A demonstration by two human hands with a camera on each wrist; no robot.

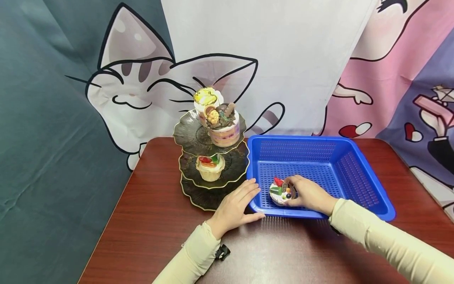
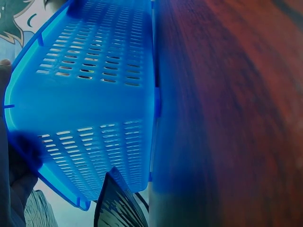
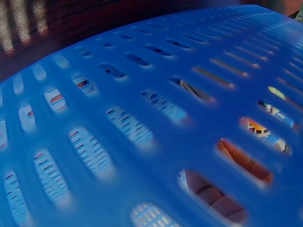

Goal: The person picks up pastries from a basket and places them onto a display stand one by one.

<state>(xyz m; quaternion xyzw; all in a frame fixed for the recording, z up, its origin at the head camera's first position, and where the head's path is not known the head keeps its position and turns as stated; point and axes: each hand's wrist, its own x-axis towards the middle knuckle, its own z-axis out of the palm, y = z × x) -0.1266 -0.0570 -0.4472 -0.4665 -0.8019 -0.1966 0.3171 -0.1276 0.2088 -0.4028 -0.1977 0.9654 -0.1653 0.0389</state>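
Inside the blue plastic basket [image 1: 370, 165], near its front left corner, sits a fruit-topped toy cupcake [image 1: 277, 194] with a strawberry, green pieces and white cream. My right hand [image 1: 311, 194] reaches over the front rim and grips this cupcake from its right side, thumb in front. The right wrist view shows parts of that hand only through slots in the basket wall [image 3: 156, 175]. My left hand [image 1: 234, 205] rests at the basket's front left corner, fingers extended along the left rim and thumb out by the front rim.
Left of the basket stands a three-tier dark stand [image 1: 188, 132] with gold scalloped edges. Its top tier bears a chocolate-topped dessert cup [image 1: 225, 134] and a yellow-topped one [image 1: 205, 96]; a fruit cupcake [image 1: 210, 171] is on the middle tier. A cartoon cloth [image 1: 283, 47] hangs behind the reddish-brown table [image 1: 142, 232].
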